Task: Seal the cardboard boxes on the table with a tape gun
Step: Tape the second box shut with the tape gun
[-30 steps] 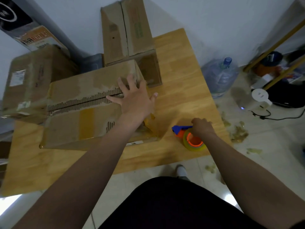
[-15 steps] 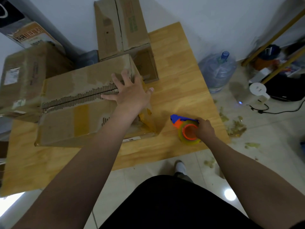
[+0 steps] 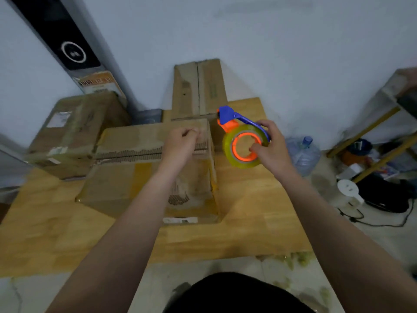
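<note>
Tape gun (image 3: 234, 130) now aloft, right hand (image 3: 270, 150)

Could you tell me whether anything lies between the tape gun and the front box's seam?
Only the left hand, resting on the right end of the seam, nearest the tape gun in the right hand.

Makeshift packing room, cardboard boxes (image 3: 135, 177), wooden table (image 3: 248, 227), water jug (image 3: 302, 157) (on the floor (image 3: 372, 256)), bare wall (image 3: 270, 41)
</note>
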Demonstrator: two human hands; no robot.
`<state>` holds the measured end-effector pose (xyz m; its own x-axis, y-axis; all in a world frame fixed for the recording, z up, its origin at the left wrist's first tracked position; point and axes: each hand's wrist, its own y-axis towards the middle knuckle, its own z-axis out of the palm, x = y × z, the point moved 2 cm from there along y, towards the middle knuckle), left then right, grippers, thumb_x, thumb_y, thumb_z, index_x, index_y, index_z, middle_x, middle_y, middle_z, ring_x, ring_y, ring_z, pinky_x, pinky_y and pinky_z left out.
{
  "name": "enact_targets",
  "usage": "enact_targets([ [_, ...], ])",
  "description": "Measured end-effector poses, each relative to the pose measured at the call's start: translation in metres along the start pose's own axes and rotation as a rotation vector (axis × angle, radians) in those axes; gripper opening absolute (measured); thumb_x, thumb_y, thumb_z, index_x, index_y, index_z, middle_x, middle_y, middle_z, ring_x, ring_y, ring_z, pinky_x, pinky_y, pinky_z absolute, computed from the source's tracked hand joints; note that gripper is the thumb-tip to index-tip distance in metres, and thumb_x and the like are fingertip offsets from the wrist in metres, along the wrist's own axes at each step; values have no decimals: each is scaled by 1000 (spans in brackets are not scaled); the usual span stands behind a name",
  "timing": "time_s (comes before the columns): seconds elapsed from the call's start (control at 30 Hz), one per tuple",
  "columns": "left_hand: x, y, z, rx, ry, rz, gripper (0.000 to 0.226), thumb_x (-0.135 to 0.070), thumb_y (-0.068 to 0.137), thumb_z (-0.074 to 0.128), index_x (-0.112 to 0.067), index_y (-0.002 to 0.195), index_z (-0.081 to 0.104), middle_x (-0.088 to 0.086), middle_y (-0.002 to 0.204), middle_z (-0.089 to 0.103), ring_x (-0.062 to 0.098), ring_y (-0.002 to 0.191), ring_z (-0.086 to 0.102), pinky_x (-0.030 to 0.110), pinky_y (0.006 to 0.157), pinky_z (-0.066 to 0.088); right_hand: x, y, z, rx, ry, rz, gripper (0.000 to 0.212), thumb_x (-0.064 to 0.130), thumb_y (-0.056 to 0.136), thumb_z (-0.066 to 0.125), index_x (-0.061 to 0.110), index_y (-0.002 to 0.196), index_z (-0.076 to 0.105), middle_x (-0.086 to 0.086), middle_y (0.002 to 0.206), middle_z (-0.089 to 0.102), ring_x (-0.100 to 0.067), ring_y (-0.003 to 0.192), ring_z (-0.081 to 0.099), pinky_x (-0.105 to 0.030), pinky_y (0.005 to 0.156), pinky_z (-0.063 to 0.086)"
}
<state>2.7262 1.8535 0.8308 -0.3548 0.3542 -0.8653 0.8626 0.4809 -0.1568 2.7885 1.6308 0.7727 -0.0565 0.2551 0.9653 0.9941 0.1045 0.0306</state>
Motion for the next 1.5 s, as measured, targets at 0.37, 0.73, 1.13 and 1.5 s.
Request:
enact_targets([
  [0.37, -25, 7, -131, 14, -537, -153, 25, -36, 104, 55, -20, 102, 74, -1, 98, 79, 21, 93, 75, 43, 89, 57, 126, 11, 92, 174, 18, -288, 64, -14, 75, 62, 35, 116, 62, 13, 107, 67, -1, 88, 66, -20, 73, 54],
  [0.73, -5, 40, -226, 76, -579, -181, 45, -62, 96, 59, -21, 97, 77, -3, 93, 80, 21, 93, 74, 37, 77, 59, 178, 20, 177, 201, -55, -423, 61, -7, 79, 64, 34, 124, 63, 8, 122, 64, 1, 101, 61, -18, 73, 55],
  [1.13, 52, 71, -248, 126, -440, -203, 22, -29, 99, 63, -12, 89, 73, 2, 77, 72, 20, 72, 69, 42, 83, 60, 172, 15, 216, 180, -243, -470, 60, 1, 80, 71, 35, 129, 65, 12, 119, 65, 1, 105, 58, -11, 82, 43],
  [1.5, 111, 87, -242, 98, -107, -54, 34, -16, 109, 42, -13, 86, 68, 4, 74, 72, 15, 71, 70, 33, 72, 58, 140, -3, 231, 305, -475, -437, 78, 10, 80, 70, 54, 140, 46, 19, 133, 54, -11, 117, 56, -43, 93, 54],
])
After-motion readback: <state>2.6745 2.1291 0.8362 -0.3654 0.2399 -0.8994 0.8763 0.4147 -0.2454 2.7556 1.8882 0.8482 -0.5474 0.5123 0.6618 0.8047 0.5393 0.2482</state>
